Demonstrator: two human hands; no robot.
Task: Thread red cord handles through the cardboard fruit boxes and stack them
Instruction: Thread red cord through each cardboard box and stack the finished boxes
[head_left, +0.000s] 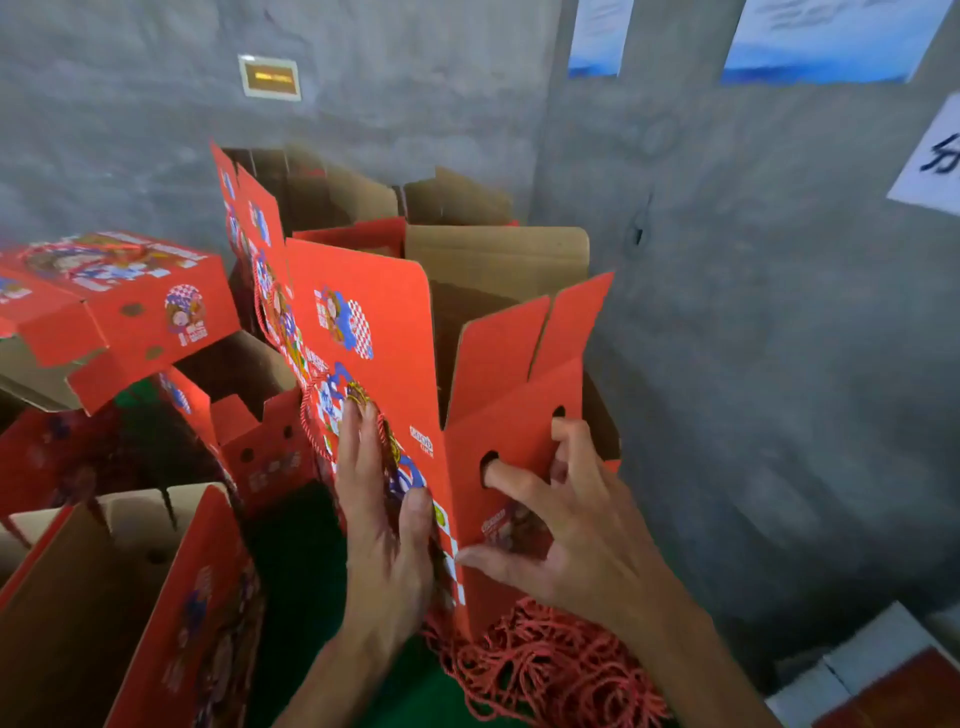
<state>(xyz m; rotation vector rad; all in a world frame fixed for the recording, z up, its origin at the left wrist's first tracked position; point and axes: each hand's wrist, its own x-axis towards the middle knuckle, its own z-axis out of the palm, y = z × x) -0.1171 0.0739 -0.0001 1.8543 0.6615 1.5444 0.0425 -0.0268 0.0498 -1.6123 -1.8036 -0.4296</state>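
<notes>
Box (395, 332) upright at centre, flaps open. Left hand (382, 525) flat on printed front, fingers straight, over cord handle (317, 431). Right hand (566, 525) at 4 o'clock grips side panel, index finger poked into hole (488, 467). Cord pile (545, 670) at 6 o'clock. Closed box (119, 301) at 9 o'clock.

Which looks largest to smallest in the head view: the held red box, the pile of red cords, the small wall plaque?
1. Held red box, open and upright, by far the largest.
2. Pile of red cords, lying beneath the right hand.
3. Wall plaque, smallest, though it is farthest from the camera.
</notes>
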